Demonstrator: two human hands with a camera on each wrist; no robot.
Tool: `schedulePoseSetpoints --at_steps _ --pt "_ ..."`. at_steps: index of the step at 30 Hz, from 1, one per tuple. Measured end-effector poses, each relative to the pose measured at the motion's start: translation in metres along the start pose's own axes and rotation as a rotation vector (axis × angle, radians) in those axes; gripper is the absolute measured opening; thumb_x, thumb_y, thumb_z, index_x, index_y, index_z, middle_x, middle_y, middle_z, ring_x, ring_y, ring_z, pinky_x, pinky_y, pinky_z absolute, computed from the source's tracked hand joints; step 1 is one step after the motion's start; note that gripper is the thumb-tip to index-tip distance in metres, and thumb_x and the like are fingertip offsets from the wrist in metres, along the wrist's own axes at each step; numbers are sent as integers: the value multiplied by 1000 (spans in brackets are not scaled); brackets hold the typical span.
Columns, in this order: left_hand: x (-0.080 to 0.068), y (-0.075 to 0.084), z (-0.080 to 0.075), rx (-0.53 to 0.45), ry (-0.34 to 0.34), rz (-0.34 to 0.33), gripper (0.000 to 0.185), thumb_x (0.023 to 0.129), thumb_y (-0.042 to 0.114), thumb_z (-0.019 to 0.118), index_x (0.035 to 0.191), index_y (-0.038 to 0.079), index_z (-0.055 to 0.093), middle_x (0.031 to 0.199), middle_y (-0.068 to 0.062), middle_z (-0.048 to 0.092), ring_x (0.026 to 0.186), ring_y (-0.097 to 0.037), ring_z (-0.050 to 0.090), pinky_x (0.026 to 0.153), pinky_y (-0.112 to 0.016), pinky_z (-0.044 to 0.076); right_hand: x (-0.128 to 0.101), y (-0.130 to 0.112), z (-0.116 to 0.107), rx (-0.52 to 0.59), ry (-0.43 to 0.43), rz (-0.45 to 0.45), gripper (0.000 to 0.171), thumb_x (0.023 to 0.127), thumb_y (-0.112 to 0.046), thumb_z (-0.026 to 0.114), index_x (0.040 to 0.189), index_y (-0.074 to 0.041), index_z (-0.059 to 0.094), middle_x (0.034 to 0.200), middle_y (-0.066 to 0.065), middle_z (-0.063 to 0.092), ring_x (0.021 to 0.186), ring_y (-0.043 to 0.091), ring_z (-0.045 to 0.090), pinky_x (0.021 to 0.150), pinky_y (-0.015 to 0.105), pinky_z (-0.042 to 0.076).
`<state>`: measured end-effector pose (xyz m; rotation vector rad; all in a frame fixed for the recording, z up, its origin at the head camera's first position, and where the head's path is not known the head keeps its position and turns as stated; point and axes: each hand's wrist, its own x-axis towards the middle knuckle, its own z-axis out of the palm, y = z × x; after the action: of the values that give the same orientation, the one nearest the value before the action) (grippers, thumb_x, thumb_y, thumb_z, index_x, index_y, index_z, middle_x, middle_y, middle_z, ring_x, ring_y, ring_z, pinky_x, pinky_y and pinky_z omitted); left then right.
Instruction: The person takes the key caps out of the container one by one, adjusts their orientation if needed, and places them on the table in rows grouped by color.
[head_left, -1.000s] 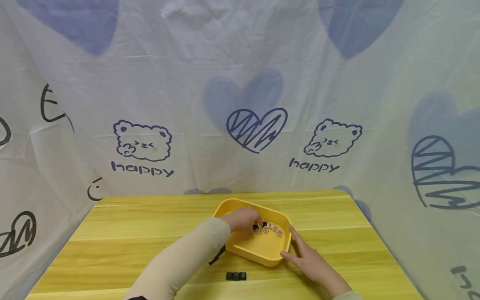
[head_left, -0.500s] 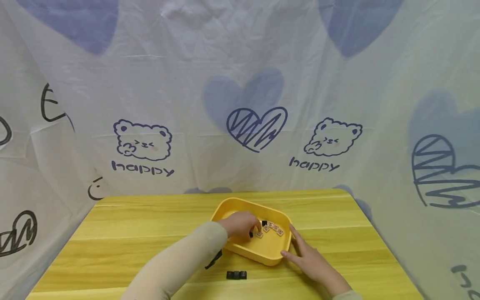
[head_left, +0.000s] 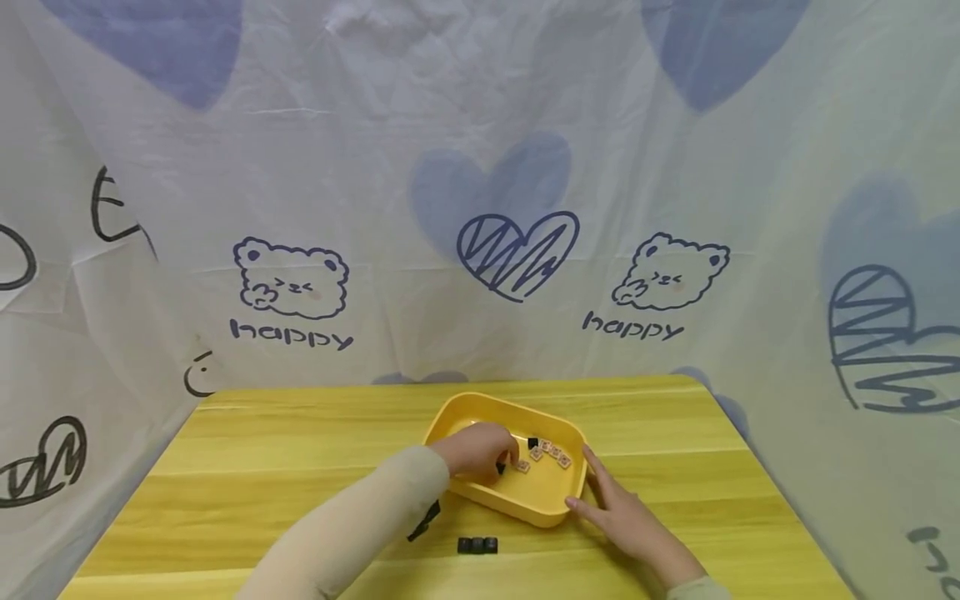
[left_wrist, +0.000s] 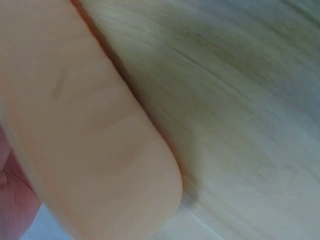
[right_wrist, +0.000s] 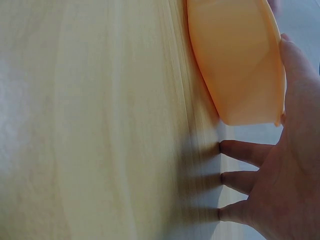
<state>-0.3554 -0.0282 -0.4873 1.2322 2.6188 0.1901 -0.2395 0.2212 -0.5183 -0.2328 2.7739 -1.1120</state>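
Note:
A yellow plastic basket (head_left: 510,512) sits on the table, tilted round at an angle. Inside it my left hand (head_left: 480,450) has curled fingers and pinches a small black block (head_left: 501,469), which the hand partly hides. Just right of those fingertips lie several pinkish square tiles (head_left: 555,452) with printed marks too small to read. Another black block (head_left: 532,443) rests behind the tiles. My right hand (head_left: 630,521) touches the basket's right corner, thumb on the near rim; in the right wrist view its other fingers (right_wrist: 245,152) spread out straight beside the orange-looking wall.
Three black blocks (head_left: 477,546) stand in a row on the wooden table (head_left: 300,433), in front of the basket. A black strap end (head_left: 424,521) hangs beneath the left sleeve. A printed white cloth (head_left: 405,325) closes off the back and sides.
My left hand has drawn a black block slightly left and nearer, away from the other black one. One pink tile now lies further forward. The right hand stays at the corner.

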Motion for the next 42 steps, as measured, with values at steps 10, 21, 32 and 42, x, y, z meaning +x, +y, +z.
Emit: schedulePoseSetpoints --at_steps 10,21,32,42 --pt "-17 14 -21 -55 76 14 22 79 6 81 101 12 79 87 6 68 75 -2 57 72 -16 48 0 -2 -2 -9 -6 9 89 94 -55 54 158 -19 4 150 22 34 136 49 28 103 73 3" --pt "-50 17 -30 -140 236 104 22 79 12 81 100 8 78 80 4 62 72 -7 55 67 -18 46 0 -2 -2 -16 -8 2 88 95 -54 54 158 -20 4 150 23 35 135 49 29 103 73 4" --pt "-84 20 -25 -355 321 68 20 80 8 80 100 9 78 83 7 66 75 -2 58 70 -23 52 0 -2 -1 -11 -20 13 88 94 -56 53 158 -21 3 151 23 33 136 49 28 103 73 4" --pt "-115 21 -20 -512 380 -24 18 80 9 80 98 7 78 80 9 66 72 -2 59 67 -21 52 0 -3 -3 -7 -26 15 89 94 -55 54 158 -20 3 150 23 34 136 49 29 103 73 4"
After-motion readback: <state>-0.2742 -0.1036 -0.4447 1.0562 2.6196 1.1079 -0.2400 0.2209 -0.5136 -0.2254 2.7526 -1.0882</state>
